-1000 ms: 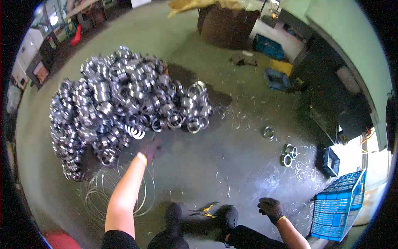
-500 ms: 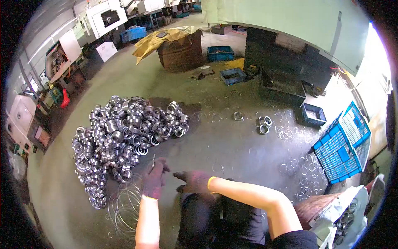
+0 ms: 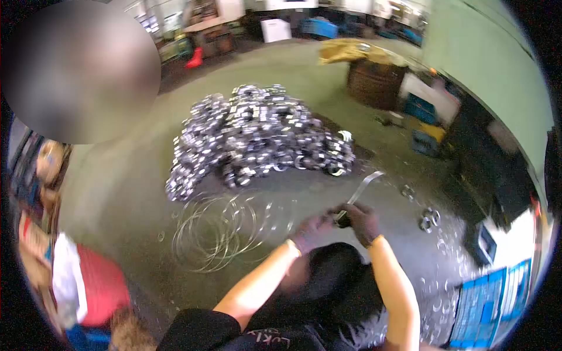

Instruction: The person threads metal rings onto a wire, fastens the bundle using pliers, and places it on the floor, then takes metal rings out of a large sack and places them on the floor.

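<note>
My left hand (image 3: 313, 231) and my right hand (image 3: 361, 223), both in dark gloves, meet above my knees with their fingers curled closed. A thin shiny metal strip (image 3: 364, 188) rises from between them, slanting up to the right. Its lower end is hidden among the gloved fingers, where motion blur hides fine detail. Beyond my hands lies a large heap of shiny metal rings (image 3: 257, 134). To the left of my left hand, loose coils of thin wire-like metal (image 3: 216, 234) are spread on the floor.
Loose rings (image 3: 429, 219) lie right of my hands, near a blue crate (image 3: 486, 304). A rusty drum (image 3: 374, 85) with a yellow cover stands behind. At lower left is a red sack (image 3: 102, 284). A blurred round patch covers the upper left.
The view has swung left, so the heap appears farther right. My hands, apart before, have come together, and the long metal strip now sticks up from between them.
</note>
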`<state>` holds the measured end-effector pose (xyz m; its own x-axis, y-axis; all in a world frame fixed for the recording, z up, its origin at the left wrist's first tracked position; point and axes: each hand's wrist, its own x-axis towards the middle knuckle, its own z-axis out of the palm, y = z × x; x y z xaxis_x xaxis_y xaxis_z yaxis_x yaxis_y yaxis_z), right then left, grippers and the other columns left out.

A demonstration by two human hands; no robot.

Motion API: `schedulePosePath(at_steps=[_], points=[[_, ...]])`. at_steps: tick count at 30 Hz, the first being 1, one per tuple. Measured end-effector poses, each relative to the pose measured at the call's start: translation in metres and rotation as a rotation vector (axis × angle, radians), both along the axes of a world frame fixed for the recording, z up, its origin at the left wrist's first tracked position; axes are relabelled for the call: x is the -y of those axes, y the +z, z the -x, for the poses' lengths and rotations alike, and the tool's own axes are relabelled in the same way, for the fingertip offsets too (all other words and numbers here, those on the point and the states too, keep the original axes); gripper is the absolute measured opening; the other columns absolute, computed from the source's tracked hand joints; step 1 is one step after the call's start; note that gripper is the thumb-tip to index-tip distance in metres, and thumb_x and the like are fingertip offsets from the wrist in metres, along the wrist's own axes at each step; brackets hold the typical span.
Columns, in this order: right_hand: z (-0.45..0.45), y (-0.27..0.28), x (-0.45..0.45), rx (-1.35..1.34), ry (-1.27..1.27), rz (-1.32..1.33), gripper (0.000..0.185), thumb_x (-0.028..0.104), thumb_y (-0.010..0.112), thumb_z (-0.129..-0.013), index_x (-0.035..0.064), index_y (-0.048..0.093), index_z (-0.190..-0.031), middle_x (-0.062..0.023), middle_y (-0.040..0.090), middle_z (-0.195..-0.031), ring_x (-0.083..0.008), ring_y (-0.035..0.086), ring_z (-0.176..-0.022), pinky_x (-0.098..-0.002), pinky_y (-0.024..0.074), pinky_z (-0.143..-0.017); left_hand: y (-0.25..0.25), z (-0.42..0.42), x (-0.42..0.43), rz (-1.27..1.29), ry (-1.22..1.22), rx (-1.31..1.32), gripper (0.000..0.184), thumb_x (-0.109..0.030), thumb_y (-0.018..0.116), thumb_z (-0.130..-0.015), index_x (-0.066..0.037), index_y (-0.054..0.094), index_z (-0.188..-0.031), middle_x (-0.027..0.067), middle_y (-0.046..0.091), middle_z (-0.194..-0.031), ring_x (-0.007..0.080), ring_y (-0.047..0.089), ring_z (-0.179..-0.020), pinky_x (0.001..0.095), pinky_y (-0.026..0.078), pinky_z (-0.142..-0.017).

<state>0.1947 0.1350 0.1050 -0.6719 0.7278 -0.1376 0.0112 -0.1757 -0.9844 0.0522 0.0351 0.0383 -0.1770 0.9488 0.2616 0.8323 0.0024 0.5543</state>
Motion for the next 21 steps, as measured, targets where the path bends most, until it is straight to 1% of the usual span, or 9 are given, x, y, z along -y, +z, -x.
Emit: schedulePosePath(at_steps=[1,3,9,15,17,18,19,20,21], points=[[-0.002,-0.002,-0.002,0.024,-0.041,0.057,0.024,0.02,0.053,-0.087,-0.0002,0.061,-0.098,-0.0108,0.062,-0.082,-0.0167,0.057,-0.062,-0.0296,0.048,-0.055,-0.052,0.004,0.001,-0.303,-0.137,-0.768,0.029,-0.025,0.049,-0.089,-0.007,0.056,-0.111,0.0152,0.064,-0.086,0.0275,0.062,-0.083,0.0384,0.048,-0.073],[-0.003,0.003,0.003,0.018,-0.033,0.068,0.023,0.019,0.054,-0.087,0.0017,0.059,-0.1,-0.0108,0.062,-0.081,-0.0154,0.055,-0.059,-0.028,0.0455,-0.052,0.0,-0.016,0.032,0.071,-0.085,0.53,0.026,-0.02,0.047,-0.091,-0.01,0.058,-0.111,0.0162,0.063,-0.097,0.0323,0.061,-0.09,0.0381,0.049,-0.081],[-0.002,0.0,0.004,-0.134,-0.157,0.268,0.025,0.018,0.056,-0.087,0.0053,0.053,-0.108,-0.0065,0.058,-0.073,-0.0142,0.048,-0.046,-0.0264,0.0387,-0.041,-0.042,0.0,0.065,-0.083,-0.038,0.352,0.026,-0.02,0.047,-0.09,-0.01,0.058,-0.111,0.0109,0.063,-0.105,0.0312,0.061,-0.092,0.0379,0.048,-0.083],[-0.008,-0.019,-0.021,-0.308,-0.457,0.449,0.013,0.018,0.059,-0.087,0.0131,0.057,-0.098,0.0002,0.052,-0.066,-0.0083,0.041,-0.046,-0.0212,0.035,-0.04,-0.052,0.033,0.089,0.212,-0.047,0.251,0.028,-0.017,0.049,-0.087,-0.013,0.058,-0.113,0.0133,0.064,-0.101,0.0317,0.06,-0.093,0.0388,0.048,-0.083],[-0.012,-0.025,-0.02,-0.258,-0.426,0.361,0.017,0.014,0.059,-0.085,0.0121,0.058,-0.102,0.0,0.051,-0.066,-0.0102,0.043,-0.049,-0.0232,0.0389,-0.045,-0.086,0.035,0.097,0.204,0.057,0.205,0.031,-0.019,0.048,-0.086,-0.016,0.057,-0.116,0.0132,0.062,-0.106,0.0309,0.059,-0.099,0.0385,0.046,-0.087],[-0.022,-0.1,-0.054,-0.079,-0.208,-0.416,0.025,0.014,0.056,-0.084,0.0103,0.057,-0.108,-0.0034,0.052,-0.074,-0.0159,0.048,-0.06,-0.03,0.0443,-0.053,-0.071,0.038,0.104,0.233,0.075,0.07,0.032,-0.019,0.048,-0.086,-0.017,0.057,-0.117,0.0126,0.062,-0.108,0.0307,0.059,-0.1,0.0386,0.045,-0.088],[-0.011,-0.041,-0.014,-0.06,-0.37,0.198,0.031,0.019,0.055,-0.084,0.0096,0.055,-0.113,-0.0067,0.052,-0.087,-0.0203,0.05,-0.075,-0.0362,0.0461,-0.062,-0.133,0.054,0.096,0.278,-0.008,0.287,0.034,-0.019,0.048,-0.085,-0.016,0.056,-0.118,0.0126,0.06,-0.112,0.0301,0.057,-0.105,0.0391,0.044,-0.089],[-0.013,-0.075,-0.028,0.263,-0.171,-0.173,0.039,0.024,0.055,-0.086,0.0099,0.05,-0.122,-0.0084,0.058,-0.112,-0.0222,0.057,-0.095,-0.0362,0.0489,-0.068,-0.042,0.037,0.109,0.305,0.03,0.271,0.035,-0.015,0.047,-0.084,-0.013,0.056,-0.119,0.0146,0.059,-0.114,0.0296,0.056,-0.106,0.0391,0.044,-0.09],[-0.017,-0.062,-0.017,0.086,-0.251,0.052,0.035,0.023,0.053,-0.086,0.0119,0.053,-0.12,-0.0052,0.058,-0.097,-0.0177,0.055,-0.081,-0.0339,0.0485,-0.065,-0.069,0.047,0.102,0.265,-0.019,0.159,0.034,-0.013,0.047,-0.085,-0.011,0.055,-0.119,0.0158,0.059,-0.113,0.0305,0.057,-0.105,0.0399,0.044,-0.089]])
